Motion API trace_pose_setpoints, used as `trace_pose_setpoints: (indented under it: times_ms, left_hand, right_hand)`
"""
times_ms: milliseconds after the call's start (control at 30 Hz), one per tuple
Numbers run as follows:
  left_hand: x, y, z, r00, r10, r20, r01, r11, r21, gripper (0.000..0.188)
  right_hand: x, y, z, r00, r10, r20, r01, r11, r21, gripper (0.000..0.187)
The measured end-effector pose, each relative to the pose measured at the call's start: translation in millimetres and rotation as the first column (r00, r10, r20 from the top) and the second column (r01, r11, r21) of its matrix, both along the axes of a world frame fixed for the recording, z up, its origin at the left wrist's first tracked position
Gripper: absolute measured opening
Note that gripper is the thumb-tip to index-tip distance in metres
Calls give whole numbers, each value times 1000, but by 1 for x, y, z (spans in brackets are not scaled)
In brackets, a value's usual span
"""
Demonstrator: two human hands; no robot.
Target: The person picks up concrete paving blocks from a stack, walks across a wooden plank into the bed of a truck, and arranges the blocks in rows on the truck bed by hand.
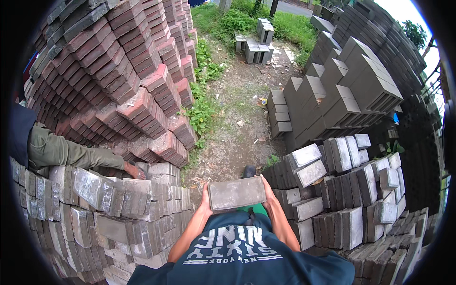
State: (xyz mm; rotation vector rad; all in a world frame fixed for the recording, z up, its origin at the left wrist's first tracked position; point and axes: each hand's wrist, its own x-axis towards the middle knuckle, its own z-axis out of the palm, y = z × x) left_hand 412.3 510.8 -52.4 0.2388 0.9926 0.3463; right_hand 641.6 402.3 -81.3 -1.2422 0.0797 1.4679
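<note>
A grey rectangular concrete paver (pixel 237 194) is held level in front of my body, its broad flat face turned up. My left hand (pixel 205 198) is closed on its left end, and my right hand (pixel 268 191) grips the opposite end. Most of my fingers are hidden beneath or behind the paver. To the left of my arm rise stacks of grey pavers (pixel 114 228), some with whitish faces. More grey pavers (pixel 352 225) are stacked on edge to my right.
Tall stacks of reddish pavers (pixel 161 83) stand at the far left. Another person's leg (pixel 71 151) and bare foot rest on the left pile. Grey hollow blocks (pixel 327 102) are stacked at right, with several more (pixel 257 51) at the path's far end. A dirt path (pixel 237 135) runs ahead.
</note>
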Motion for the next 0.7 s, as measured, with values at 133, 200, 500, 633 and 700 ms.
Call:
trace_pose_setpoints:
  times_ms: [133, 200, 500, 633, 700]
  left_hand:
    - [74, 79, -48, 990, 121, 69, -122, 992, 11, 76]
    - [112, 121, -54, 984, 176, 0, -175, 976, 133, 74]
    - [279, 322, -5, 975, 221, -4, -221, 974, 50, 73]
    - [349, 458, -19, 971, 228, 69, -232, 970, 66, 73]
    - [373, 534, -24, 973, 211, 98, -219, 972, 86, 71]
  right_hand:
    - [90, 103, 0, 989, 145, 5, -145, 988, 53, 66]
    - [130, 157, 4, 984, 170, 48, -171, 985, 36, 65]
    - [291, 376, 44, 972, 206, 115, -201, 978, -55, 68]
    - [368, 504, 0, 971, 227, 71, -228, 974, -2, 73]
    - [388, 572, 28, 973, 232, 18, -231, 972, -48, 79]
